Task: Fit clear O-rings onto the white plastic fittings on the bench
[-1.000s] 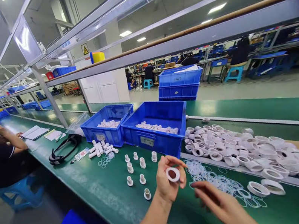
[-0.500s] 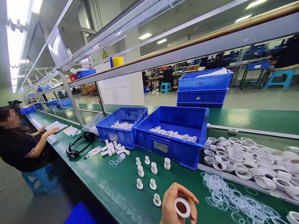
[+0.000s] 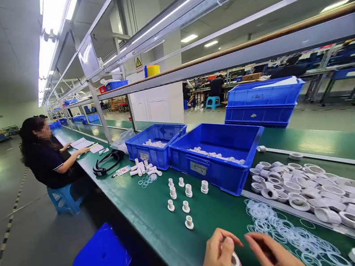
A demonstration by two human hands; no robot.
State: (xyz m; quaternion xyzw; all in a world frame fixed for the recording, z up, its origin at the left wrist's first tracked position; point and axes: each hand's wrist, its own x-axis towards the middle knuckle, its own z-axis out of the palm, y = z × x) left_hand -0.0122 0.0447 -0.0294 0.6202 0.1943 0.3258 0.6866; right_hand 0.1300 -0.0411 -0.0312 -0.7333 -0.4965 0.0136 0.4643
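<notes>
Item: white ring [image 3: 235, 261], pinched in my left hand [image 3: 219, 260] at 6 o'clock, fingers clamped on it. My right hand [image 3: 275, 257] sits just beside, fingers loosely apart, holding nothing I can see.

Risk: the ring could slip and roll off the near edge, since the pinch looks light.

Surface: green bench [image 3: 159, 227]; small white caps [image 3: 185, 206] at 11 o'clock, clear loops [image 3: 283, 233] at 2, blue bins [image 3: 218, 155] at 12.

Room: factory line, a seated person [image 3: 48, 154] at 10 o'clock.
</notes>
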